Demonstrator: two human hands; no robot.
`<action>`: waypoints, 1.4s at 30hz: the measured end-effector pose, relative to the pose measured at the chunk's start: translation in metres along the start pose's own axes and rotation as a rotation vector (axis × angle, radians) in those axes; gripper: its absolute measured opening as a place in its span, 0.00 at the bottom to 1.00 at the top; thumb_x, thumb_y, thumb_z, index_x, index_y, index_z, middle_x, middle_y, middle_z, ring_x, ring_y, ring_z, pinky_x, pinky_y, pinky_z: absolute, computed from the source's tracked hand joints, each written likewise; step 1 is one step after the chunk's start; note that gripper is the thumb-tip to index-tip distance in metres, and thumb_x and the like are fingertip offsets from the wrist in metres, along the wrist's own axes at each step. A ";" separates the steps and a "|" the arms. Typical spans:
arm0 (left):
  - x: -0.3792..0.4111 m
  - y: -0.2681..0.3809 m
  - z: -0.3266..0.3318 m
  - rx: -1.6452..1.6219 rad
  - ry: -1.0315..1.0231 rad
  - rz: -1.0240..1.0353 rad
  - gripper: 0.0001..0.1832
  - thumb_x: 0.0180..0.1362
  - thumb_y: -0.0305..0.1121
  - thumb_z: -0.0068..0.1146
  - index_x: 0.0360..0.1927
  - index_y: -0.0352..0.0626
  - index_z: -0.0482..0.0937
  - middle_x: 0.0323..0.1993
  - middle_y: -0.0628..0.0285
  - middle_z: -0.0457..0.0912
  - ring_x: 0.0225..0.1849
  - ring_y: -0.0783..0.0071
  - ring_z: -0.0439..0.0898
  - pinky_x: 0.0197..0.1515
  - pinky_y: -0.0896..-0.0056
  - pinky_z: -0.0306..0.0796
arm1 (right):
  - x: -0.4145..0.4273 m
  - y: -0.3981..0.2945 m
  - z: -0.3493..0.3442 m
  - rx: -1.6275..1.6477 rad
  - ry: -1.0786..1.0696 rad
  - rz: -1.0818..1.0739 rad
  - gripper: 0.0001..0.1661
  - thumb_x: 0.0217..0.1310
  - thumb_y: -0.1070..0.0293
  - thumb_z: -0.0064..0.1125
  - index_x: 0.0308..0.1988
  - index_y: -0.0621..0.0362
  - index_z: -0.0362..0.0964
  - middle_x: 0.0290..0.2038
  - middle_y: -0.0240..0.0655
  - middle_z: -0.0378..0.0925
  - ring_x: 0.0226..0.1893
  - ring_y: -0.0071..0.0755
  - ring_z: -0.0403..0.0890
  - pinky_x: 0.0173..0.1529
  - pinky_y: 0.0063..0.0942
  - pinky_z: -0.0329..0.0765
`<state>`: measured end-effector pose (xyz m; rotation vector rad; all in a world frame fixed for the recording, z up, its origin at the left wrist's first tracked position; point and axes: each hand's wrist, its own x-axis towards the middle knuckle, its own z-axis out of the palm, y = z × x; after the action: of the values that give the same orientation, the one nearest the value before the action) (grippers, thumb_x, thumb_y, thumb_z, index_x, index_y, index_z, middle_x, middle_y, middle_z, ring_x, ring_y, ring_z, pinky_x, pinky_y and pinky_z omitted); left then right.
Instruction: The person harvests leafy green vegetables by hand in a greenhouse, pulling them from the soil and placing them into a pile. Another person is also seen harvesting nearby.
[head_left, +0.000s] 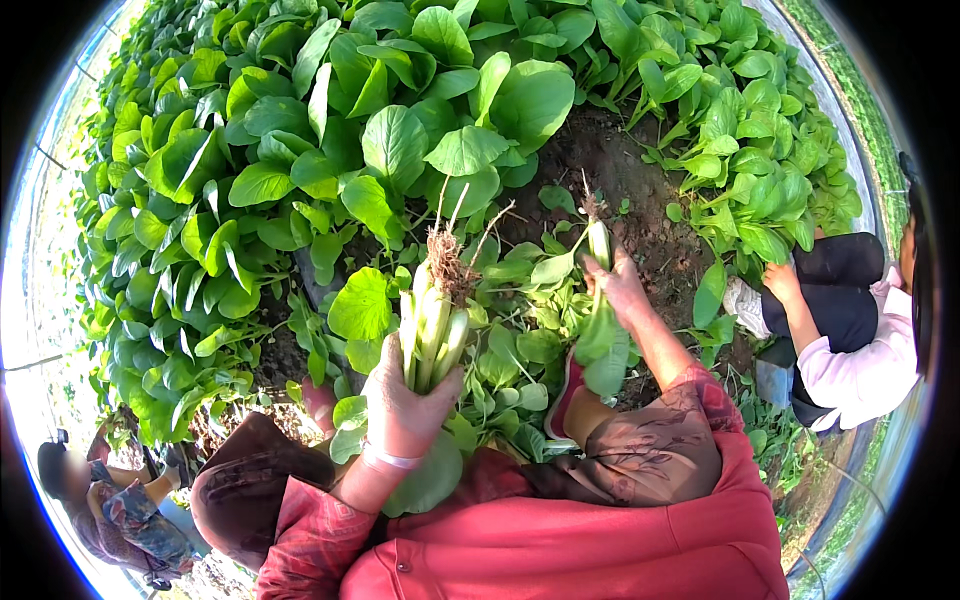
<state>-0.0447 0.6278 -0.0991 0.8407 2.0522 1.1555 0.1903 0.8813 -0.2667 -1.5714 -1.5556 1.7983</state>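
My left hand (411, 409) is closed around a bunch of leafy greens (433, 322), their pale stalks and tangled brown roots pointing away from me. The leaves of the bunch hang down past my wrist, over my lap. Further right, my right hand (619, 285) grips a single uprooted plant (598, 244) by its pale stalk. Its roots, with a little soil on them, point away from me, and its leaves droop below my fingers. Loose leaves (517, 360) lie on the ground between my two hands.
Dense rows of leafy greens (390, 142) grow in front and to the left, with more plants (765, 157) at the right. Bare soil (600, 150) shows between them. One person (840, 330) sits at the right edge beside the bed; another person (127, 510) is at the lower left.
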 end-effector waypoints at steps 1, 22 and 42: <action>-0.001 0.003 0.002 -0.059 0.024 0.000 0.27 0.54 0.32 0.74 0.56 0.36 0.76 0.40 0.53 0.88 0.39 0.69 0.86 0.45 0.66 0.79 | -0.012 -0.013 0.017 0.163 -0.039 -0.074 0.28 0.72 0.55 0.66 0.64 0.56 0.71 0.33 0.25 0.80 0.28 0.18 0.77 0.35 0.22 0.77; 0.019 -0.007 0.045 0.157 -0.005 0.048 0.41 0.49 0.38 0.79 0.65 0.35 0.71 0.47 0.46 0.86 0.45 0.57 0.88 0.50 0.62 0.80 | -0.112 -0.083 0.128 0.929 -0.526 0.270 0.24 0.82 0.56 0.48 0.67 0.55 0.68 0.61 0.33 0.78 0.58 0.30 0.80 0.64 0.30 0.76; 0.045 -0.019 -0.012 -0.487 -0.350 -0.314 0.32 0.53 0.20 0.68 0.64 0.37 0.73 0.46 0.60 0.88 0.49 0.76 0.86 0.52 0.72 0.80 | -0.008 -0.060 0.058 -0.280 -0.115 -0.264 0.14 0.77 0.62 0.59 0.41 0.62 0.81 0.30 0.32 0.81 0.30 0.26 0.79 0.40 0.27 0.77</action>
<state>-0.0851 0.6491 -0.1210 0.4247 1.4640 1.1628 0.1205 0.8676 -0.2232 -1.3114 -2.0368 1.6058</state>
